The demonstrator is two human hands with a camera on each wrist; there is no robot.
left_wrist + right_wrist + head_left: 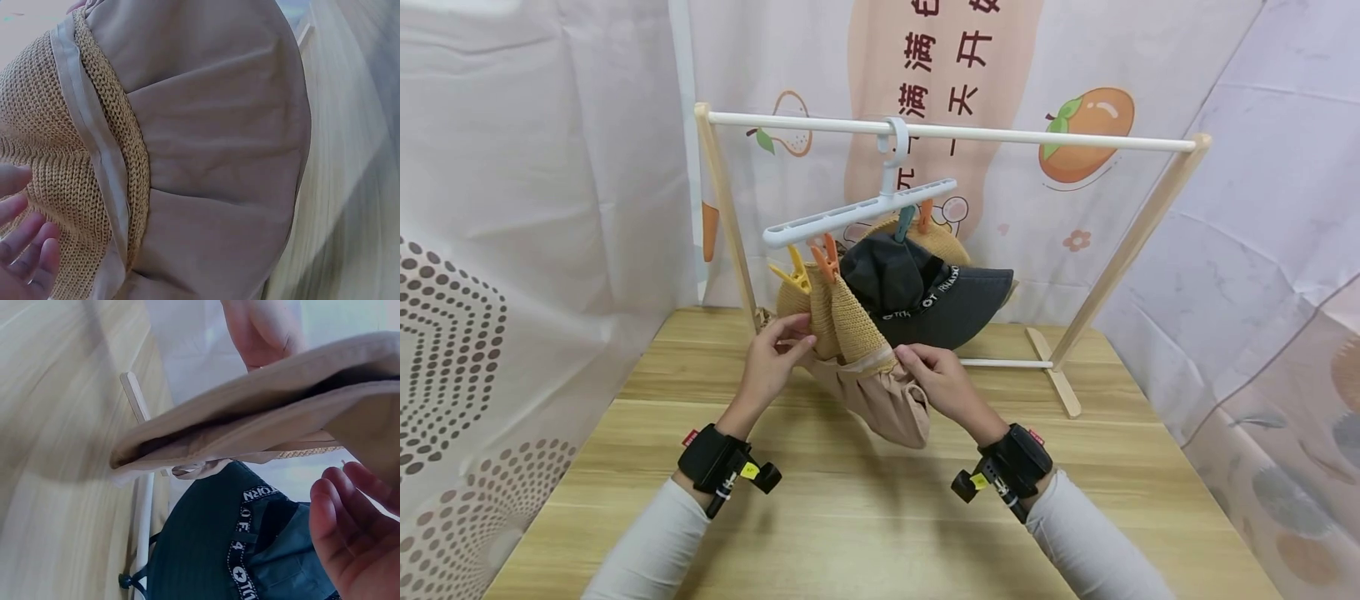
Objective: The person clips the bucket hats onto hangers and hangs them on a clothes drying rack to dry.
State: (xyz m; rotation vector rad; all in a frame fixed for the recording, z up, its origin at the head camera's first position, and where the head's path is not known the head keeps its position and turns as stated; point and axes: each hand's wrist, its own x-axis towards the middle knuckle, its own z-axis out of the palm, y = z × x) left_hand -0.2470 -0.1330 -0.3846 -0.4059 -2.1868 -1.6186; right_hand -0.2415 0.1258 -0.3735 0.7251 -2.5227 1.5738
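Note:
A straw sun hat (pixel 861 321) with a woven tan crown and pinkish-beige fabric brim (pixel 219 131) hangs under a pale blue hanger (pixel 857 215), held by a yellow clip (pixel 797 271) and an orange clip (pixel 826 257). My left hand (pixel 775 354) is at the crown's left side, its fingers loosely bent beside the weave. On the right, my right hand (pixel 943 383) pinches the hat near the band, thumb in front; its grip is partly hidden by the brim in the right wrist view. Behind hangs a black cap (pixel 940 308) with white lettering, under a dark green clip (pixel 905 223).
The hanger hooks over the white rail (pixel 1037 137) of a wooden-legged rack (pixel 1127 258) on a wood-grain table (pixel 865 517). Another straw hat (pixel 943 244) hangs at the back with an orange clip (pixel 926 215). Printed curtains (pixel 550 167) surround the table.

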